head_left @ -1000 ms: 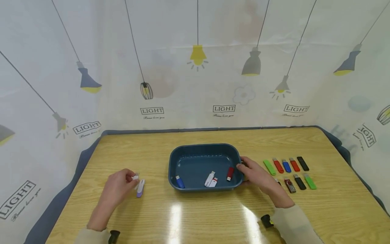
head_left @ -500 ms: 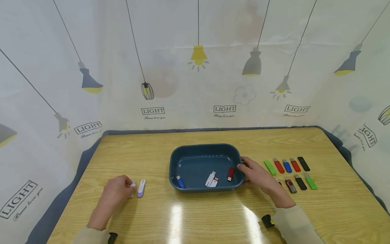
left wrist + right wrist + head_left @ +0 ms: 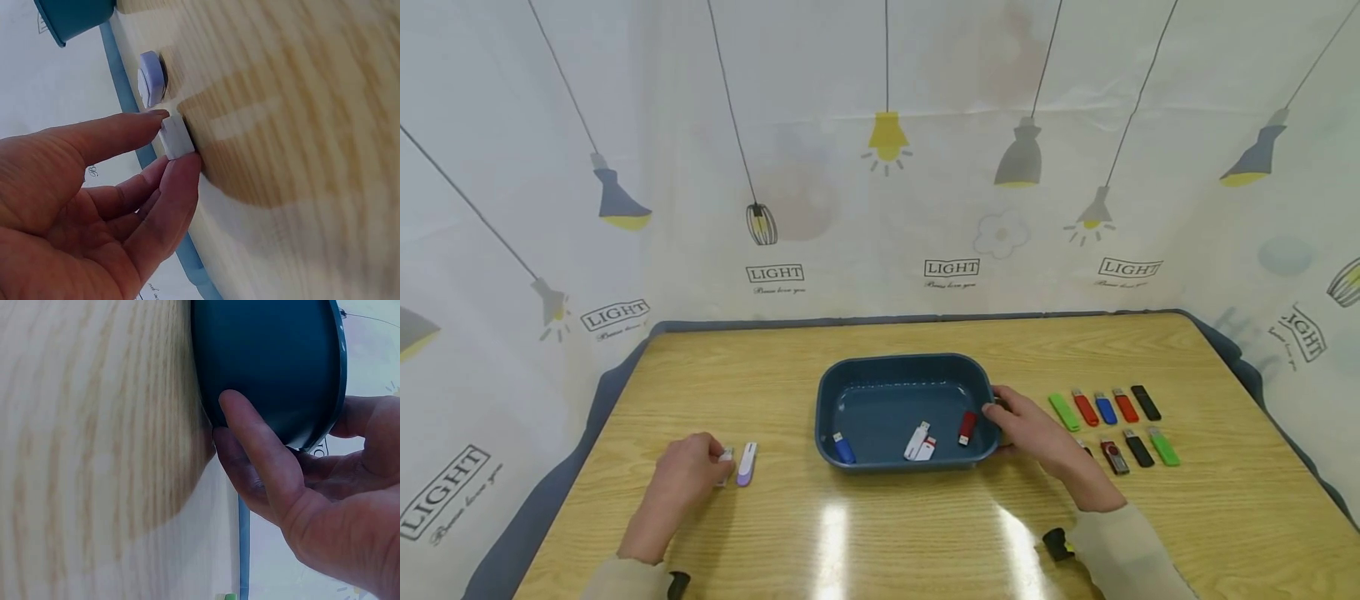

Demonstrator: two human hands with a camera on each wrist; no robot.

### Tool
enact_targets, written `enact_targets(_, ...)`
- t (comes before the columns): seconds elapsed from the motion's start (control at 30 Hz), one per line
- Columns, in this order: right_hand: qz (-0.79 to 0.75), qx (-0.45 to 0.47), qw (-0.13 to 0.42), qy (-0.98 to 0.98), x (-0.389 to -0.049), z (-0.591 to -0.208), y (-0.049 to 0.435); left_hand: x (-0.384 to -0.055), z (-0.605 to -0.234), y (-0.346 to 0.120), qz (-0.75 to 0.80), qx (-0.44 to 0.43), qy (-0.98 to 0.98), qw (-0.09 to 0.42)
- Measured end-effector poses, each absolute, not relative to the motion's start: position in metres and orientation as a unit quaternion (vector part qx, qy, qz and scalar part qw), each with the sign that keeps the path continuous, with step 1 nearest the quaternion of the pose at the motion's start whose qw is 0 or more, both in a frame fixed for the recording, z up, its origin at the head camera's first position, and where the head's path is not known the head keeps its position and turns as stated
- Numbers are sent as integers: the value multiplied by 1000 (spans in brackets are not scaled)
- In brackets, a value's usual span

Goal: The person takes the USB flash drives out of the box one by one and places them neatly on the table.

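At the left of the table, my left hand [image 3: 683, 471] pinches a white USB stick [image 3: 177, 136] between thumb and fingertips, and the stick stands right at the wood. Just right of it lies a white and purple USB stick [image 3: 747, 464], apart from the hand. My right hand [image 3: 1033, 429] grips the right end of a dark blue tray [image 3: 880, 404], thumb at the rim and fingers against the outer wall. Inside the tray lie a blue USB stick [image 3: 844, 448], a white one [image 3: 916, 442], a white and red one [image 3: 927, 450] and a dark red one [image 3: 967, 427].
To the right of the tray, several USB sticks lie in two rows, among them a green one [image 3: 1063, 412], a blue one [image 3: 1105, 408] and a black one [image 3: 1146, 402]. A printed curtain [image 3: 850, 208] hangs behind the wooden table [image 3: 895, 542].
My left hand has moved a little left and down with the white USB stick, away from the white and purple one, onto the table. The right hand and tray stay put.
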State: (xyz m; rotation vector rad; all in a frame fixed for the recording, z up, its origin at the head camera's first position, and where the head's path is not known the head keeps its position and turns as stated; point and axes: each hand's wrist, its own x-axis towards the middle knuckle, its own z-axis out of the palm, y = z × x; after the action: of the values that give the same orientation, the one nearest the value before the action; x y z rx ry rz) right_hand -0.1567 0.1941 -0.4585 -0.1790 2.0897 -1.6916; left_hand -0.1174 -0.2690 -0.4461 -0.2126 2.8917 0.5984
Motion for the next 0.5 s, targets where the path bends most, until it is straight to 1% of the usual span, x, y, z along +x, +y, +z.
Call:
enact_targets(0.37,-609,-63,217,760,-155,-456,193,-122,-444,-274,196,-77,971,117)
enact_targets(0.5,-610,-64,218,759,-155,-456,193,-123,-439,-270,187,-57,977,87)
